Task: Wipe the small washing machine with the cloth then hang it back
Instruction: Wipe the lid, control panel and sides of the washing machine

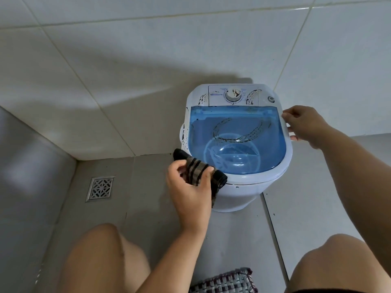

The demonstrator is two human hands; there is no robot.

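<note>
A small white washing machine (232,193) with a see-through blue lid (237,132) stands on the tiled floor against the wall. Dark smudges mark its lid, its control panel and its left side. My left hand (188,193) grips a brown and black striped cloth (201,172) at the machine's front-left rim. My right hand (304,125) holds the machine's right edge, fingers curled over the rim and thumb below it.
A metal floor drain (101,188) lies in the floor to the left. Tiled walls meet in a corner behind and to the left. My bare knees (105,250) frame the bottom of the view, with a woven mat (224,282) between them.
</note>
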